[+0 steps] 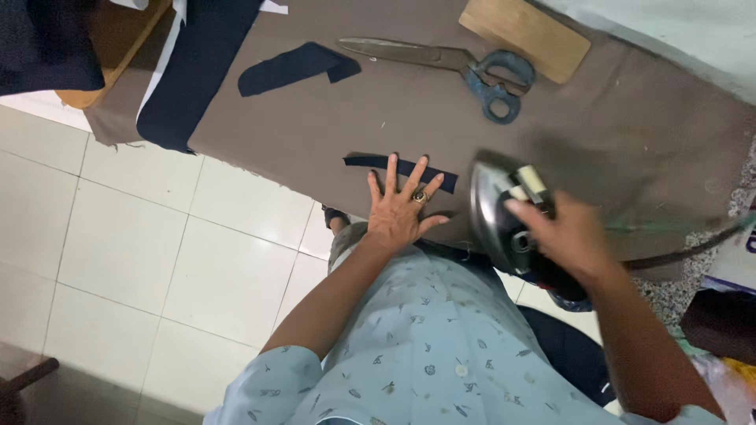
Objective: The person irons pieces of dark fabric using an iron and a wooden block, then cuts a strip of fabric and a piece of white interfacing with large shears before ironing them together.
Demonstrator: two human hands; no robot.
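Observation:
My left hand (400, 206) lies flat with fingers spread on a narrow dark navy fabric strip (364, 161) near the front edge of the brown cloth-covered table (378, 118). A ring sits on one finger. My right hand (568, 236) grips the handle of a metal clothes iron (494, 211), blurred and tilted, just right of the strip's end. Its cord (685, 240) runs off to the right.
Large scissors (457, 67) and a wooden block (526, 35) lie at the table's back. A curved navy fabric piece (295, 67) and a long navy panel (193, 71) lie to the left. White floor tiles (157, 252) are below.

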